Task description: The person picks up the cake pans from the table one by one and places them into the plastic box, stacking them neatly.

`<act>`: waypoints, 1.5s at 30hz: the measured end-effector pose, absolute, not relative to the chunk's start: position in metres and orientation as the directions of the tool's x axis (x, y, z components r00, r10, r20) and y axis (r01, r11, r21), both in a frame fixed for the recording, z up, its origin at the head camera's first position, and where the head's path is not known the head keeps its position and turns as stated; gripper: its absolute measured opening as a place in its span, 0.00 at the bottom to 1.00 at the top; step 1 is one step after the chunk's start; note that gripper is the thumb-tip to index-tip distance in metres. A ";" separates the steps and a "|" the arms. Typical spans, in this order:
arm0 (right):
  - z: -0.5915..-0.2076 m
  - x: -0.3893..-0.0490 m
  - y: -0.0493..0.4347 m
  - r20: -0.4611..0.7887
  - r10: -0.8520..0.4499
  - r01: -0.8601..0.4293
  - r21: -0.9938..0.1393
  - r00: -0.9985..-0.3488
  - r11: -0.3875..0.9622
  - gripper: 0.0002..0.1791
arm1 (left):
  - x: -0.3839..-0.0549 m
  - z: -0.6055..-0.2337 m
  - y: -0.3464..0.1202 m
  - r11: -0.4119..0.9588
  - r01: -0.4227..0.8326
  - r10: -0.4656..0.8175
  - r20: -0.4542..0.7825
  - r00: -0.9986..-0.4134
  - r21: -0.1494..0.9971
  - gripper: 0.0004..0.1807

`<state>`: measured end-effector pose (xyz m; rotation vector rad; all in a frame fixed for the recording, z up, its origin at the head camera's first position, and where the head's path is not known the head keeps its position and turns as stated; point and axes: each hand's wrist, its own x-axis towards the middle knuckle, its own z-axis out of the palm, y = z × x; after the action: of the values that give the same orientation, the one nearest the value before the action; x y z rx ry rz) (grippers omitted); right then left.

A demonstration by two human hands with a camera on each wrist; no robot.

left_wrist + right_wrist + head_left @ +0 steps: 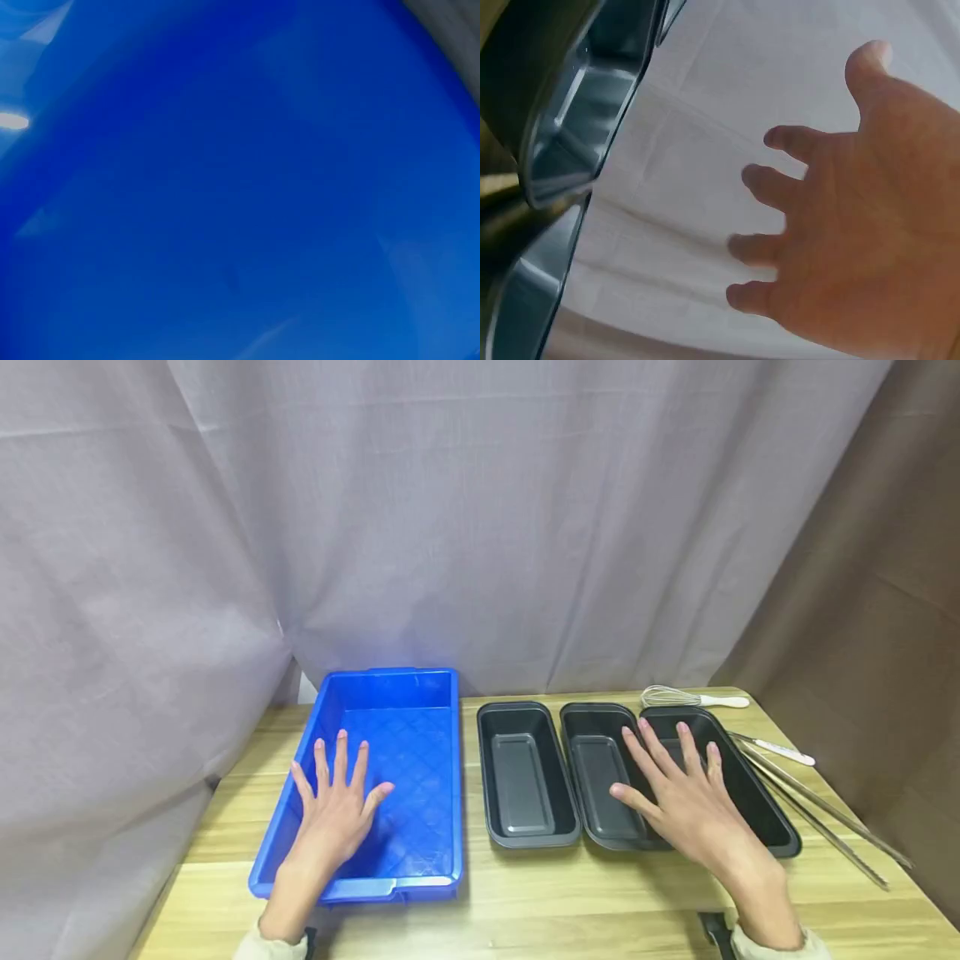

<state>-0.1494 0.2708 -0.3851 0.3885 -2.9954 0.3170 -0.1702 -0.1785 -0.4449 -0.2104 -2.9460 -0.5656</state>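
Note:
In the head view my left hand [335,817] is spread, palm down, over the blue plastic tray [459,777], holding nothing. The left wrist view is filled by the tray's blue surface [240,180], and the hand does not show there. My right hand [690,806] hovers with fingers apart over the middle loaf pan [600,777] and the right loaf pan [757,802], hiding parts of both. A third dark loaf pan [521,781] stands to their left. In the right wrist view the right hand [855,217] has an empty palm, beside a loaf pan [592,97].
A whisk [675,697] with a white handle lies at the back right. Near it is a white-handled utensil [783,750], its head partly hidden. Long metal tongs [825,814] lie right of the pans. Grey curtains [480,527] hang behind the wooden table [525,902].

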 end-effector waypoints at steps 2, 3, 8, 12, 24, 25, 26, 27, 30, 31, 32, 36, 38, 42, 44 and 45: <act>-0.388 -0.145 0.257 0.225 -0.239 -0.287 -0.216 -0.945 0.933 0.45 | -0.170 -0.444 -0.180 0.920 0.163 0.110 0.167 -0.980 0.355 0.43; -0.391 -0.141 0.249 0.283 -0.239 -0.310 -0.243 -0.929 0.919 0.42 | -0.170 -0.443 -0.180 0.920 0.167 0.111 0.174 -0.979 0.354 0.43; -0.425 -0.115 0.207 0.460 -0.217 -0.434 -0.443 -0.861 0.785 0.25 | -0.172 -0.435 -0.182 0.911 0.204 0.127 0.228 -0.965 0.357 0.42; -0.452 -0.104 0.196 0.392 -0.194 -0.382 -0.490 -0.899 0.784 0.25 | -0.170 -0.424 -0.199 0.910 0.169 0.085 0.230 -0.970 0.378 0.38; -0.467 -0.127 0.185 0.256 -0.195 -0.306 -0.528 -0.947 0.792 0.30 | -0.167 -0.445 -0.244 0.912 0.078 0.030 0.125 -0.992 0.403 0.42; -0.467 -0.129 0.185 0.222 -0.184 -0.278 -0.541 -0.957 0.793 0.33 | -0.168 -0.450 -0.245 0.901 0.096 0.037 0.145 -0.989 0.422 0.42; -0.466 -0.129 0.184 0.202 -0.174 -0.258 -0.546 -0.964 0.797 0.35 | -0.169 -0.455 -0.246 0.893 0.113 0.044 0.166 -0.985 0.435 0.42; -0.466 -0.130 0.184 0.180 -0.167 -0.240 -0.555 -0.969 0.797 0.37 | -0.173 -0.463 -0.248 0.893 0.128 0.043 0.201 -0.979 0.432 0.43; -0.463 -0.130 0.187 0.089 -0.154 -0.176 -0.593 -0.984 0.786 0.43 | -0.175 -0.472 -0.249 0.893 0.162 0.045 0.274 -0.961 0.421 0.42; -0.463 -0.131 0.187 0.079 -0.157 -0.172 -0.607 -0.984 0.776 0.44 | -0.174 -0.472 -0.249 0.898 0.154 0.040 0.273 -0.961 0.411 0.41; -0.463 -0.131 0.188 0.077 -0.164 -0.176 -0.623 -0.983 0.762 0.45 | -0.173 -0.470 -0.248 0.903 0.140 0.031 0.265 -0.964 0.406 0.41; -0.469 -0.137 0.190 0.122 -0.201 -0.230 -0.672 -0.972 0.704 0.48 | -0.166 -0.453 -0.243 0.912 0.060 -0.005 0.159 -0.987 0.406 0.42; -0.476 -0.140 0.191 0.171 -0.213 -0.272 -0.668 -0.962 0.693 0.48 | -0.164 -0.448 -0.242 0.917 0.029 -0.017 0.111 -0.994 0.397 0.42; -0.481 -0.144 0.191 0.188 -0.216 -0.286 -0.698 -0.958 0.657 0.52 | -0.162 -0.444 -0.242 0.923 0.007 -0.025 0.079 -0.997 0.385 0.42; -0.481 -0.144 0.189 0.125 -0.226 -0.241 -0.749 -0.966 0.618 0.54 | -0.160 -0.444 -0.243 0.922 0.004 -0.030 0.082 -0.996 0.388 0.41; -0.478 -0.144 0.187 0.056 -0.240 -0.186 -0.806 -0.969 0.563 0.57 | -0.160 -0.444 -0.243 0.920 0.003 -0.033 0.084 -0.996 0.392 0.41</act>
<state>-0.1437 0.1872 -0.4778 0.3860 -2.8293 1.4472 -0.1595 -0.2431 -0.4436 0.0232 -2.9907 -0.6116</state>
